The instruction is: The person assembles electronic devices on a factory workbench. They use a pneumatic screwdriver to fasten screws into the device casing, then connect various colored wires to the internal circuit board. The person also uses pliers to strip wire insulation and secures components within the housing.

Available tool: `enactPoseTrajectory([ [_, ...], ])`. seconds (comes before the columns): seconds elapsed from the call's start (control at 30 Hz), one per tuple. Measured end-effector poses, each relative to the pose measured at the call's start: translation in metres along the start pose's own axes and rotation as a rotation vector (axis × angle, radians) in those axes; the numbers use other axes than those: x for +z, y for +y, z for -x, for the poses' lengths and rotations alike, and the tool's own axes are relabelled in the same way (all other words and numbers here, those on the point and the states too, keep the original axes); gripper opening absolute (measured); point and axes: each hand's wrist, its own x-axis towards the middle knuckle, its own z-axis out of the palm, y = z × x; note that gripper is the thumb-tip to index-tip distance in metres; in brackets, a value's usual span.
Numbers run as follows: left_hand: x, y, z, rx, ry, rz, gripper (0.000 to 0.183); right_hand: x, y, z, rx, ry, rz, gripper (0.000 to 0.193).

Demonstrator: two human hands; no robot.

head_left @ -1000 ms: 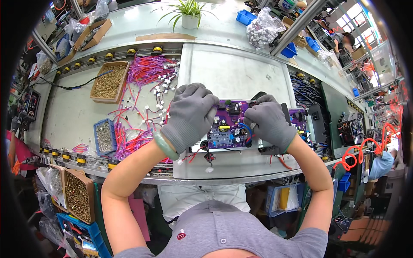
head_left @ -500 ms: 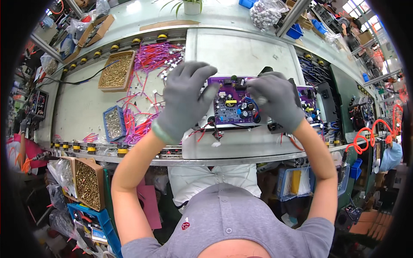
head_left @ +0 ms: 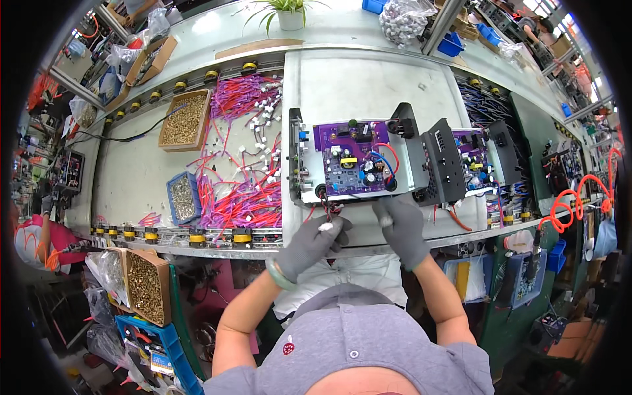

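Observation:
A purple circuit board [head_left: 339,178] sits in an open metal chassis [head_left: 409,168] in front of me. From a dark round hole at the board's near left corner, a bundle of thin wires [head_left: 328,205] hangs over the near edge. My left hand [head_left: 309,243], in a grey glove, pinches these wires, with a white connector [head_left: 326,226] at the fingertips. My right hand [head_left: 403,230], gloved too, is closed just below the chassis's near edge. Whatever its fingers hold, if anything, is hidden. A red and blue wire loop [head_left: 388,161] stands on the board's right side.
A second chassis with a board [head_left: 474,155] adjoins on the right. Left lie piles of red and purple wires [head_left: 240,204], a box of brass-coloured parts [head_left: 186,122] and a blue bin of small metal parts [head_left: 183,197]. A potted plant [head_left: 291,18] stands at the back.
Both hands have come down toward me from above the board to the chassis's near edge. The left has taken hold of the hanging wires, and the board is now uncovered.

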Motion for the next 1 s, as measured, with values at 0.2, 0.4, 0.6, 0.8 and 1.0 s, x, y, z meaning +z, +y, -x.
enactPoseTrajectory([
  [0.2, 0.032, -0.009, -0.002, 0.187, 0.100, 0.313, 0.036, 0.026, -0.035, 0.037, -0.131, -0.431, -0.088, 0.016],
  [0.4, 0.000, -0.013, 0.023, 0.147, 0.113, 0.260, 0.033, -0.016, -0.045, -0.005, -0.191, -0.316, -0.310, 0.018],
  [0.6, -0.021, 0.018, 0.042, 0.425, 0.478, -0.846, 0.026, 0.004, -0.059, -0.051, -0.444, -0.235, -0.252, 0.020],
  [0.8, -0.036, 0.093, 0.066, 0.625, 0.518, -1.254, 0.019, 0.005, -0.059, -0.068, -0.002, -0.153, -0.644, 0.015],
  [1.0, -0.053, 0.143, -0.015, 1.048, 0.661, -1.319, 0.017, -0.001, -0.065, -0.068, -0.210, -0.192, -0.532, 0.018],
])
